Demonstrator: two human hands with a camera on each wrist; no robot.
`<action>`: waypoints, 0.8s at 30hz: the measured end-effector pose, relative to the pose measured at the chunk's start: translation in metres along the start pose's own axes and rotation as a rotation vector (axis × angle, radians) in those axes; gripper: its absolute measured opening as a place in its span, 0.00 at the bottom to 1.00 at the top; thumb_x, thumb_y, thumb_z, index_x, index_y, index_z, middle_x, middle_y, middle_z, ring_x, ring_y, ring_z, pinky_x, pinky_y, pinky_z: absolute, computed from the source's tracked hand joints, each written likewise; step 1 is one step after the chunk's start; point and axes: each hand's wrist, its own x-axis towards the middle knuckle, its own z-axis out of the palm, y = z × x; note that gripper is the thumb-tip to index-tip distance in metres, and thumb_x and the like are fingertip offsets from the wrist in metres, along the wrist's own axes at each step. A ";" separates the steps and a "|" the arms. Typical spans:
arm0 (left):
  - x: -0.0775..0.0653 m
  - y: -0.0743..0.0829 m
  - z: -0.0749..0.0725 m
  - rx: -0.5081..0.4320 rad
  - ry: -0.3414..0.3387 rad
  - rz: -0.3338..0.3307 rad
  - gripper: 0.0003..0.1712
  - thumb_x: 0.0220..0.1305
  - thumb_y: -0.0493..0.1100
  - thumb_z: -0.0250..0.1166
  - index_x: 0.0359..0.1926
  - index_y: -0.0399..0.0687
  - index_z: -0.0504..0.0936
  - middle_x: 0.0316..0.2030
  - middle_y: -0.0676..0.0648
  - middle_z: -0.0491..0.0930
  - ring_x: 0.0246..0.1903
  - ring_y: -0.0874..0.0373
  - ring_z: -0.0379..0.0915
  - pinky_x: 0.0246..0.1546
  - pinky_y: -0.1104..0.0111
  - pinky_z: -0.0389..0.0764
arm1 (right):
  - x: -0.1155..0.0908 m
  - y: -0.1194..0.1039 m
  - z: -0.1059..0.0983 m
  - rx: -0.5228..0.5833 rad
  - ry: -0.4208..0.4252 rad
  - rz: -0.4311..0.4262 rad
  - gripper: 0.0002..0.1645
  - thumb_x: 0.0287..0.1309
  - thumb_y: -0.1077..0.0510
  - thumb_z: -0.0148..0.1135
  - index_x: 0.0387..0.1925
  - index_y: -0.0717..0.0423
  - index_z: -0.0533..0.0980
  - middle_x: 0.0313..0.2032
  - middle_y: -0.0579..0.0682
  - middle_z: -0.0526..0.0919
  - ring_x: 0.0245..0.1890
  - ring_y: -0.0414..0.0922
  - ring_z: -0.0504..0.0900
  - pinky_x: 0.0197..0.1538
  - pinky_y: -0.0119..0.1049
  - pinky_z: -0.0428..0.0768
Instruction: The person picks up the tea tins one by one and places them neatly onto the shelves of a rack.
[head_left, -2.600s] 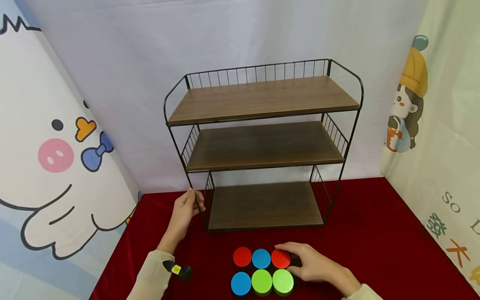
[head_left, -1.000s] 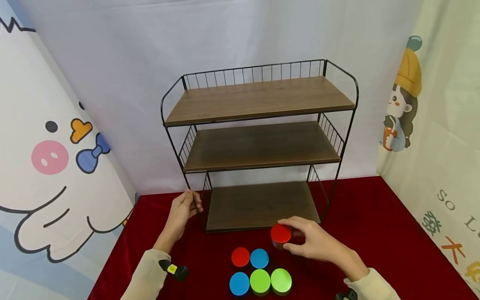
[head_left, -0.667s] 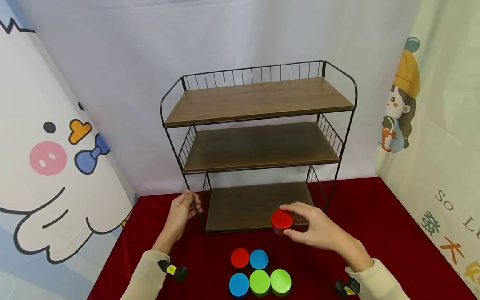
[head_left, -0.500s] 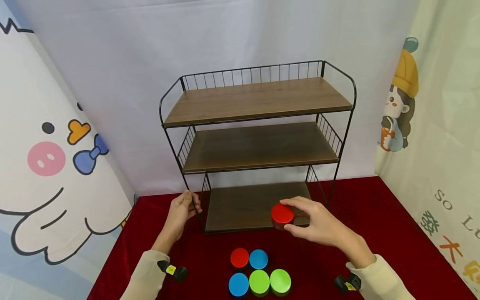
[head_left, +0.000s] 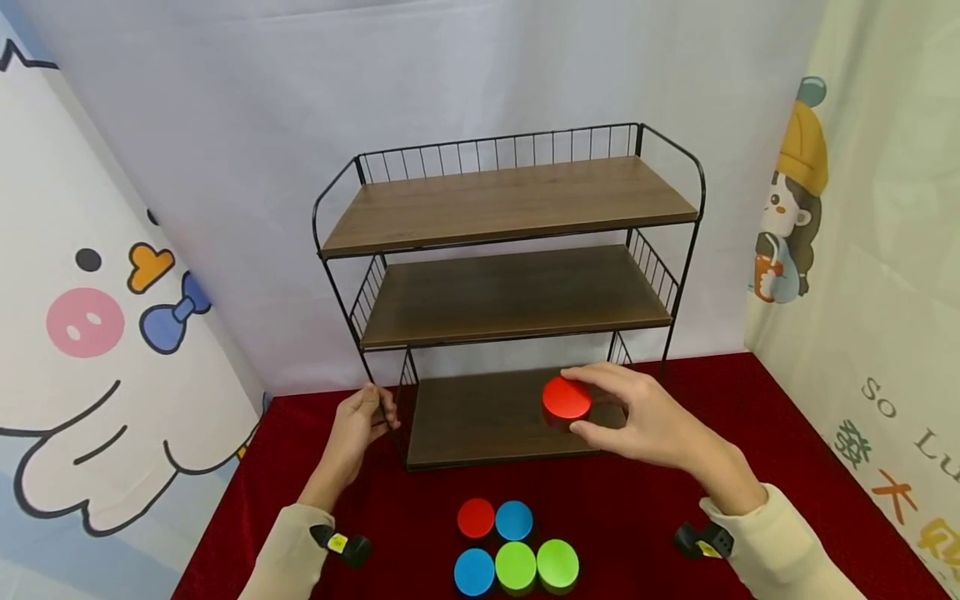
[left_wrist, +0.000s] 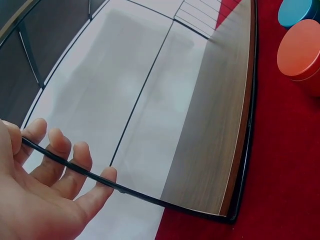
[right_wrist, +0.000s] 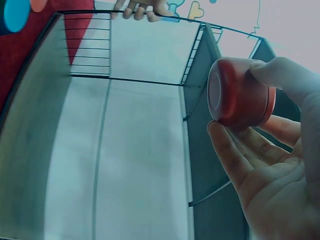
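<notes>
Pinched in the right hand, a red jar hangs before the rack, hiding part of the bottom board from the head view. Only the right wrist view shows its side seam; the left wrist view shows the left hand curled round a side post. Five other jars stand apart from the board's front edge. Open height separates bottom and middle boards.
</notes>
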 end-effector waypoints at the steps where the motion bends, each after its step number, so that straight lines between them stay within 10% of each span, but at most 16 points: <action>1: 0.000 0.000 0.000 0.002 0.000 0.001 0.28 0.83 0.57 0.39 0.40 0.38 0.73 0.33 0.49 0.73 0.33 0.58 0.76 0.41 0.67 0.83 | 0.003 -0.002 -0.003 -0.004 0.002 -0.011 0.35 0.50 0.65 0.79 0.61 0.57 0.78 0.54 0.53 0.84 0.41 0.39 0.83 0.36 0.30 0.83; 24: -0.001 0.000 -0.002 0.041 -0.022 0.013 0.27 0.85 0.55 0.39 0.39 0.38 0.73 0.34 0.48 0.72 0.34 0.55 0.76 0.42 0.65 0.83 | 0.061 -0.033 -0.063 -0.018 0.066 -0.201 0.38 0.43 0.70 0.78 0.61 0.63 0.77 0.51 0.54 0.84 0.44 0.40 0.84 0.50 0.21 0.81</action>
